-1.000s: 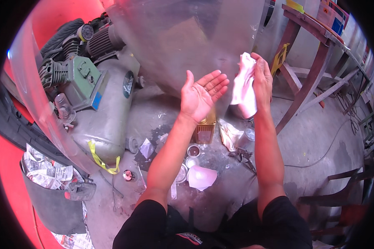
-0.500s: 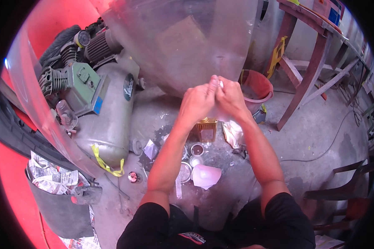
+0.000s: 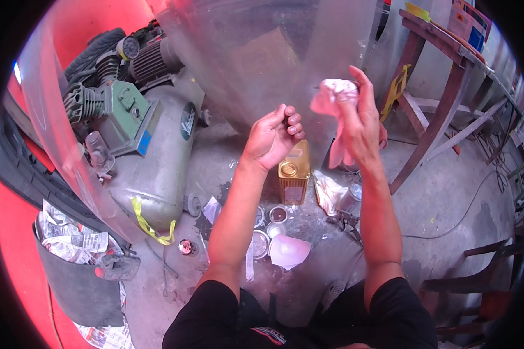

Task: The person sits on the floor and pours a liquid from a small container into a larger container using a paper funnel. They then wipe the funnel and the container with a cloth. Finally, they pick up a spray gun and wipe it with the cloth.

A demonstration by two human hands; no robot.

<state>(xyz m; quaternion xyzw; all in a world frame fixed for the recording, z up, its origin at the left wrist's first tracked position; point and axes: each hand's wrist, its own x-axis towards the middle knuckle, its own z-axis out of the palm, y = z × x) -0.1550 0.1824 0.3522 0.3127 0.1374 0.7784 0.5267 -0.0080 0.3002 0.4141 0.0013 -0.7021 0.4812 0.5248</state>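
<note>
Cloth (image 3: 336, 93) is in the right hand (image 3: 360, 128), raised over the floor (image 3: 431, 195), to the right of the can (image 3: 294, 183). We find the right fingers holding its crumpled upper part, with a loose end hanging below. The left hand (image 3: 273, 136) is apart, to the left, its fingers curled; we cannot tell whether they hide anything small.

We judge the loose end the main risk: a low sweep could drag it across the jar (image 3: 351, 199) or can. A slack grip could drop the cloth onto the stained floor and soil it. A careless left forearm, lowered, could tip the open cup (image 3: 278, 214) on the can's near side.
</note>
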